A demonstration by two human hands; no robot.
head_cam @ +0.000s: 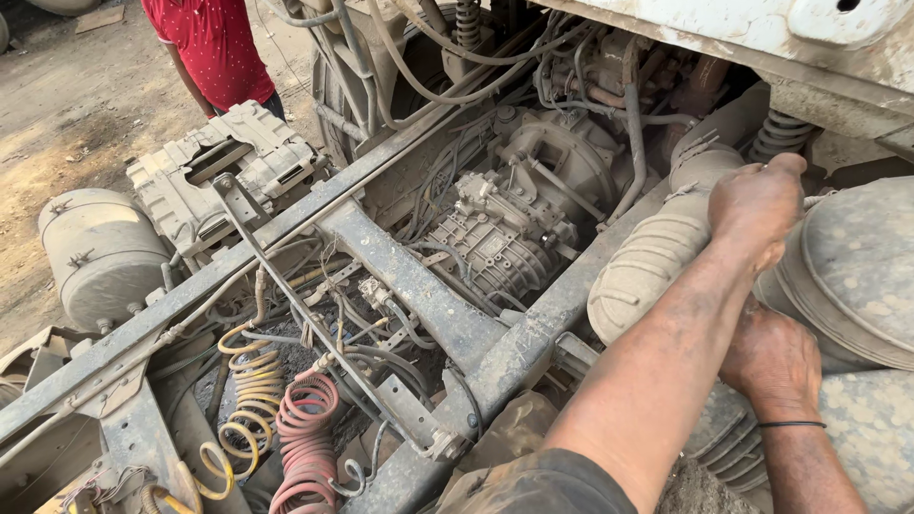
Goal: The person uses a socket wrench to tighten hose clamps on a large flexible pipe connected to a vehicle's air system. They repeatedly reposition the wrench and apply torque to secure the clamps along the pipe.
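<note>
1. The left hand (pixel 757 202) sits in the upper right of the frame, clenched, knuckles up, on the top end of the ribbed pipe (pixel 657 252). It seems to grip something small at the joint between pipe and drum, but what is inside the fist is hidden.
2. The right hand (pixel 773 362) lies lower, at the right of the frame, just below the left forearm. Its fingers curl down behind the arm, pressed against the lower edge of the drum (pixel 857 276). Whether it grasps anything I cannot tell.
3. The pipe is a dusty grey corrugated hose. Its long axis runs diagonally, from lower left near the frame rail (pixel 533 333) up and to the right toward the left fist. Its upper end meets the drum right where that fist is.
4. So the joint lies directly under the left hand and just above the right hand. The left hand is the nearer one; the right is close below, on the drum side.
5. The drum, a large round grey canister, fills the right edge of the frame, touching both hands.
6. Left of the pipe, in the centre of the frame, sits the gearbox (pixel 505 243), well apart from the hands.
7. In the lower left hang coiled hoses (pixel 305 428), yellow and red.
8. In the upper left stands another person in a red shirt (pixel 214 43), beside a grey tank (pixel 100 252), far from the hands.
</note>
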